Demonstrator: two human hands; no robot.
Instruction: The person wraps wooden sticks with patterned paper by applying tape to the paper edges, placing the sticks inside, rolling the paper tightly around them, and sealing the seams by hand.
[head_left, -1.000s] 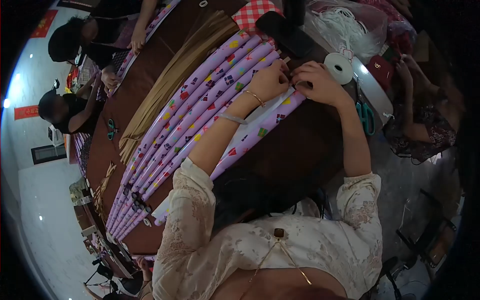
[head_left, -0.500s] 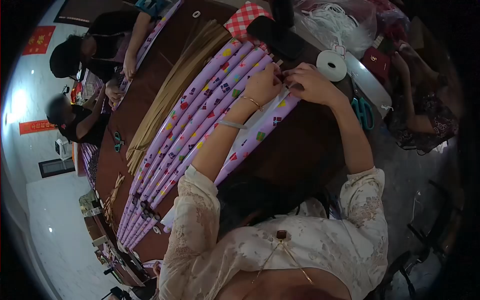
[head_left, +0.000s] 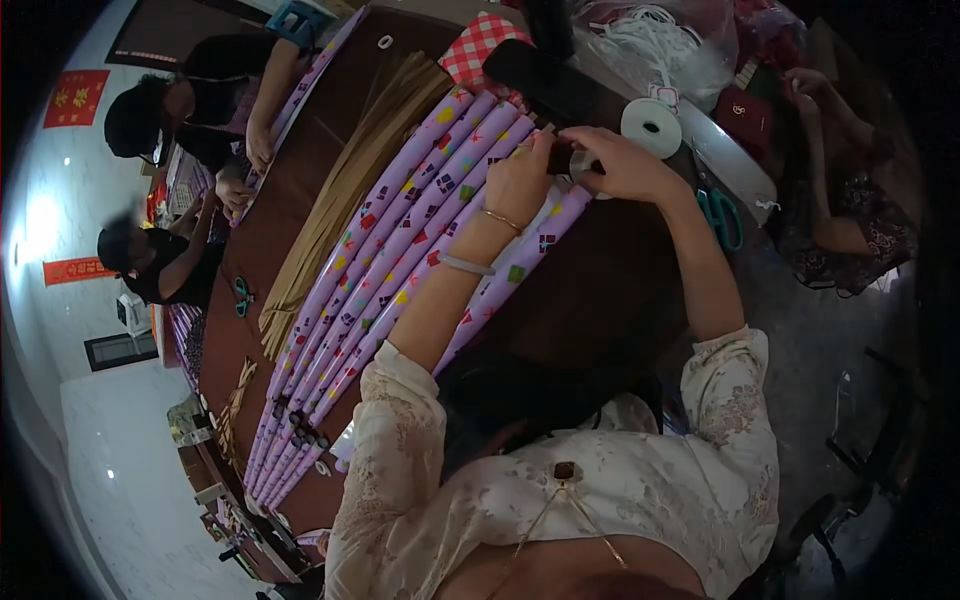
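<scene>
My left hand (head_left: 518,182) is at the top end of a purple sheet of gift wrap (head_left: 513,272), partly rolled, its white inner side showing. Its fingers are closed and bent, and what they pinch is hidden. Beside it, my right hand (head_left: 632,168) curls over the same end, with a small pale round thing (head_left: 582,162) under its fingers, too unclear to name. To the left lie several finished-looking rolls of purple gift wrap (head_left: 400,215) printed with presents, side by side. Small dark round pieces (head_left: 297,418) sit near their lower ends.
Brown paper strips (head_left: 345,200) lie beyond the rolls. A white ribbon roll (head_left: 651,128), teal-handled scissors (head_left: 719,215), a black stand (head_left: 545,75) and a bag of white cord (head_left: 655,45) are at the right. Co-workers (head_left: 225,110) sit across the table and at the right.
My hands have parted slightly at the end of the sheet, and a small pale round thing now shows under my right fingers. The whole view has shifted a little.
</scene>
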